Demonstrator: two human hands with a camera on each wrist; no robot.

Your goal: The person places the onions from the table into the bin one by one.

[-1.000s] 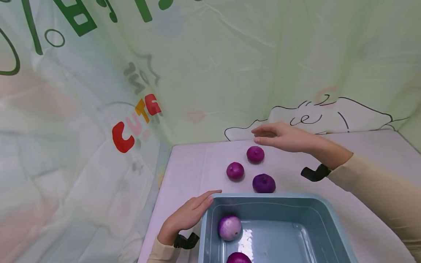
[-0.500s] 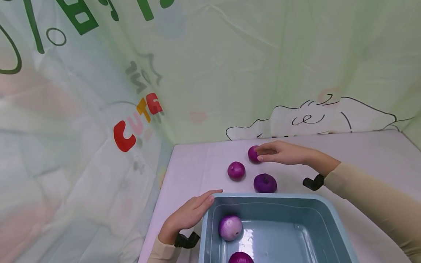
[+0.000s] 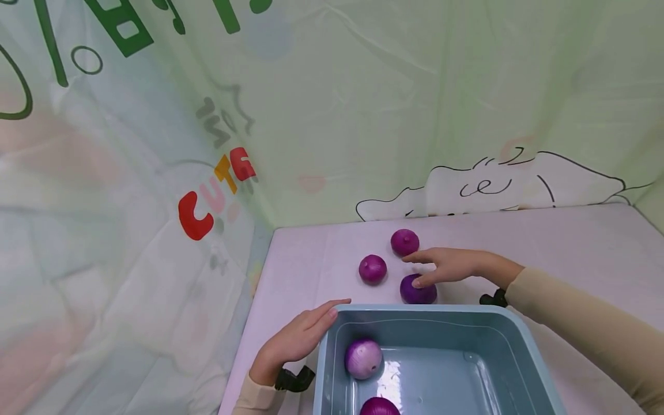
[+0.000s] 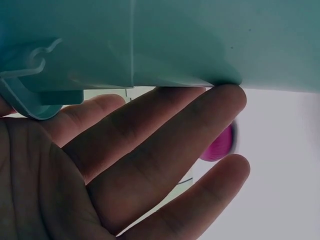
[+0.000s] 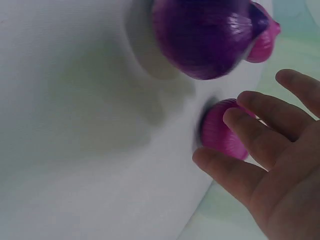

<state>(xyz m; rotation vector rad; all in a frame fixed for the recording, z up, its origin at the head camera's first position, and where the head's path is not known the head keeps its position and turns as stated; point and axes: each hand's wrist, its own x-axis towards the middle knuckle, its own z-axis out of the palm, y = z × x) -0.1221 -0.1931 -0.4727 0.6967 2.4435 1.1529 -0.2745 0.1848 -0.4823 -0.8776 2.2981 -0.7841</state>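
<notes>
At the near left corner of a blue-grey plastic bin [image 3: 430,308], my left hand [image 3: 298,340] rests with its fingers fairly straight against the outer wall [image 4: 185,45]. My right hand [image 3: 450,266] hovers over a dark purple onion [image 3: 418,295] just behind the bin, fingers spread and nothing held; the thumb overlaps it in the head view. The right wrist view shows that onion [image 5: 202,37] beside the fingers, apart from them. Two magenta onions, one farther back [image 3: 404,241] and one to the left [image 3: 372,269], sit on the table.
Inside the bin lie a pale purple onion [image 3: 363,358] and a magenta onion [image 3: 380,407], cut off by the frame edge. A pale cloth covers the table [image 3: 306,265]. Printed curtains [image 3: 337,115] rise along its back and left edges.
My right hand has come down and toward the bin, passing from above the back onion to the dark purple one. The left hand, bin and onions stay put.
</notes>
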